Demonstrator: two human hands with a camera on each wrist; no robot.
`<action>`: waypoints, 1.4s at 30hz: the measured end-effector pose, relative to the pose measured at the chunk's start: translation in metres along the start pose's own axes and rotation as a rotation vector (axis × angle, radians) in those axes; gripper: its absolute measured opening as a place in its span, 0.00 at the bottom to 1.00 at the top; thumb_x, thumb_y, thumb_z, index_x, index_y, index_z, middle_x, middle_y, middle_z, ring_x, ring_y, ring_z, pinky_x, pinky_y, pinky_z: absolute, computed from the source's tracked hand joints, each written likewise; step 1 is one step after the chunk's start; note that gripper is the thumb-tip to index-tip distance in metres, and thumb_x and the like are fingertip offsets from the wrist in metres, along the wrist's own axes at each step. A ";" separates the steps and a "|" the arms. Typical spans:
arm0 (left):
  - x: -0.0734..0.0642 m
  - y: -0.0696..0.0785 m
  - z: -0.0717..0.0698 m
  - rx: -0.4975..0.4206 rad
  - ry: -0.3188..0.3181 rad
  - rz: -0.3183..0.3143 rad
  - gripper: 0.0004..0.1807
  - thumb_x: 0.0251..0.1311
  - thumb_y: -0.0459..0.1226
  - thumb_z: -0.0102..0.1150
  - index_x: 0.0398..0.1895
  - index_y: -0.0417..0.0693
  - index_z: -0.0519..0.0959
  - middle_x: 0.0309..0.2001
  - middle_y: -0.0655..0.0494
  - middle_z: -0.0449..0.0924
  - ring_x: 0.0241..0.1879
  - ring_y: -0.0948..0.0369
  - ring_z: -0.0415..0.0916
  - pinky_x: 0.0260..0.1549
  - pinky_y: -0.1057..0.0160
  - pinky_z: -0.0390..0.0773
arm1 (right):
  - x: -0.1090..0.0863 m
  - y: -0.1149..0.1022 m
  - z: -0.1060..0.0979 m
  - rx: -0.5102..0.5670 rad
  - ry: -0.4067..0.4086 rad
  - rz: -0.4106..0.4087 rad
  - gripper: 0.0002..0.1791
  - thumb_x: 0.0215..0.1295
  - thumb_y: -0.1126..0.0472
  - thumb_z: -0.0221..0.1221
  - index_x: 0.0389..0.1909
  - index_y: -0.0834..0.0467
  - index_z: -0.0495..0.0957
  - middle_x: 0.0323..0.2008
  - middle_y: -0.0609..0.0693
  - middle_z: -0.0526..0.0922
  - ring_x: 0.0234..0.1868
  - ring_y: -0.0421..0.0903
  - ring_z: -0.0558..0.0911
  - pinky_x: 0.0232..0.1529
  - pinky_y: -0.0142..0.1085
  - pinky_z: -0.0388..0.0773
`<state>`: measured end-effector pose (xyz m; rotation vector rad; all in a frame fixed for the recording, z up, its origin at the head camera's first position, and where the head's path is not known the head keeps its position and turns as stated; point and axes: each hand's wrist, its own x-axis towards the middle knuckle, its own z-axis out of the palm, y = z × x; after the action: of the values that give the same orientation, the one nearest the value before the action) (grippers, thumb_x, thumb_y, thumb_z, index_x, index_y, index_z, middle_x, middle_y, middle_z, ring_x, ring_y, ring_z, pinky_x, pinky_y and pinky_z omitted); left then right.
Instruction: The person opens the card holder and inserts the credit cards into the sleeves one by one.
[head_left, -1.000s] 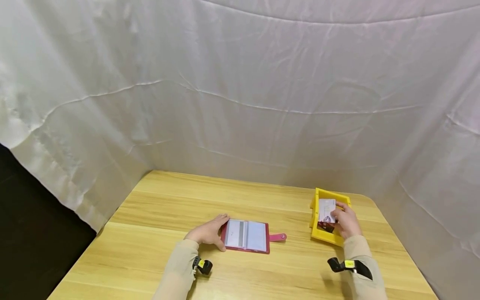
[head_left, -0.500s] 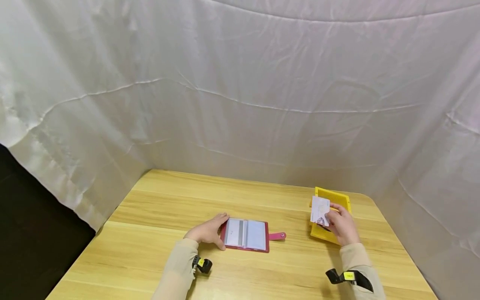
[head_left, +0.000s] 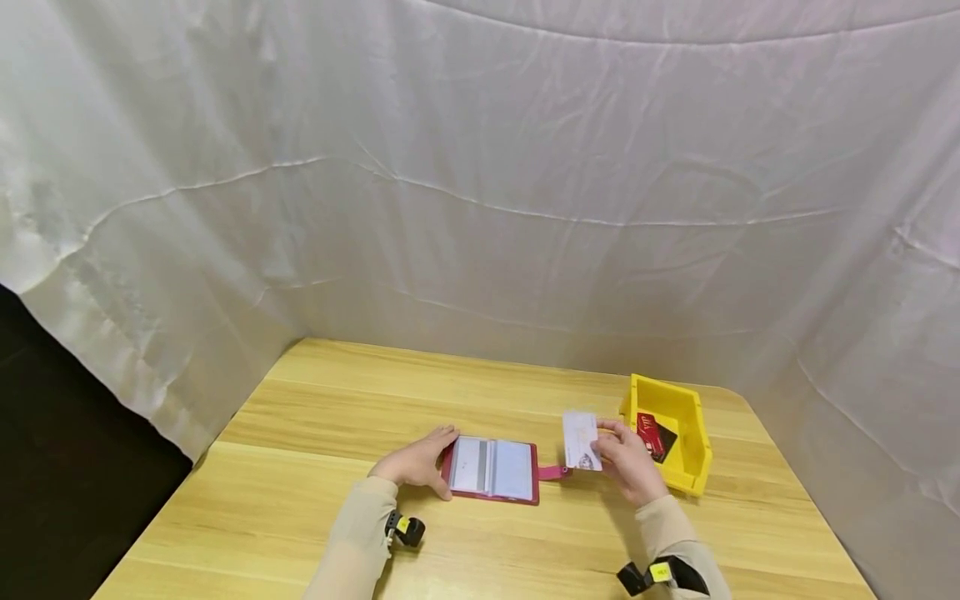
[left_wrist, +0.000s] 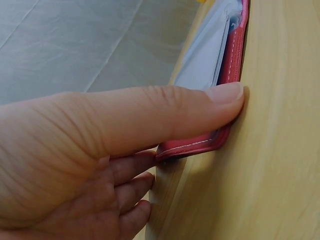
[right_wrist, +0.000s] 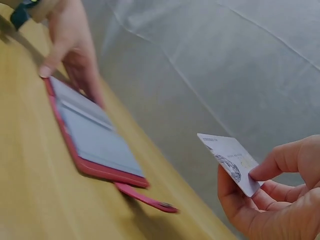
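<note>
A red card holder [head_left: 513, 472] with clear plastic sleeves lies spread on the table, its strap [right_wrist: 150, 200] pointing right. My left hand [head_left: 417, 460] grips its left end, thumb over the near corner and fingers at the far side; in the left wrist view the thumb [left_wrist: 200, 107] crosses the red stitched edge. Above the table by the strap, my right hand [head_left: 632, 467] pinches a white plastic card [head_left: 581, 442] between thumb and fingers. The right wrist view shows the card [right_wrist: 231, 159] tilted, with a gold chip and a dark printed figure.
A yellow bin [head_left: 693, 417] stands at the right rear of the wooden table [head_left: 375, 383], with a red card [head_left: 649, 437] and a black card [head_left: 667, 439] inside. Pale curtains [head_left: 480, 250] hang behind the table and along its sides.
My right hand has lifted the white card out of the yellow bin and carried it left toward the card holder. The left hand and the card holder stay in place.
</note>
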<state>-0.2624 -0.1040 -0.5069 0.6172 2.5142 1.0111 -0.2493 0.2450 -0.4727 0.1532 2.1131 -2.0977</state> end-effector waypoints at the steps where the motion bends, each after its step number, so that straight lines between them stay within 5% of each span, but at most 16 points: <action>1: 0.000 0.000 0.000 -0.001 0.001 -0.004 0.59 0.38 0.33 0.78 0.74 0.34 0.53 0.77 0.37 0.46 0.77 0.41 0.41 0.75 0.43 0.47 | 0.001 0.002 0.005 -0.002 -0.015 0.001 0.27 0.65 0.73 0.48 0.65 0.70 0.56 0.36 0.46 0.77 0.36 0.38 0.79 0.37 0.29 0.82; 15: 0.000 -0.003 0.002 -0.004 0.006 -0.001 0.59 0.37 0.32 0.78 0.74 0.34 0.53 0.77 0.36 0.45 0.77 0.41 0.41 0.75 0.42 0.46 | 0.012 0.024 0.067 -0.131 -0.157 0.012 0.28 0.58 0.75 0.55 0.61 0.74 0.64 0.30 0.49 0.77 0.28 0.40 0.79 0.28 0.30 0.82; 30: 0.000 0.000 0.000 0.013 0.006 -0.004 0.58 0.38 0.32 0.78 0.74 0.35 0.54 0.77 0.37 0.47 0.77 0.42 0.42 0.75 0.43 0.48 | 0.026 0.034 0.100 -0.387 0.016 -0.050 0.21 0.51 0.77 0.60 0.50 0.73 0.78 0.29 0.52 0.78 0.28 0.40 0.74 0.27 0.27 0.74; 42: -0.001 0.002 -0.001 0.003 0.007 0.008 0.58 0.37 0.32 0.78 0.73 0.33 0.54 0.76 0.36 0.47 0.77 0.41 0.42 0.75 0.42 0.47 | 0.033 0.036 0.111 -0.510 0.019 -0.088 0.21 0.52 0.74 0.63 0.50 0.69 0.79 0.29 0.51 0.79 0.29 0.41 0.74 0.29 0.28 0.72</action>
<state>-0.2614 -0.1041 -0.5050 0.6264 2.5212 1.0147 -0.2705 0.1332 -0.5144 0.0161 2.6225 -1.5287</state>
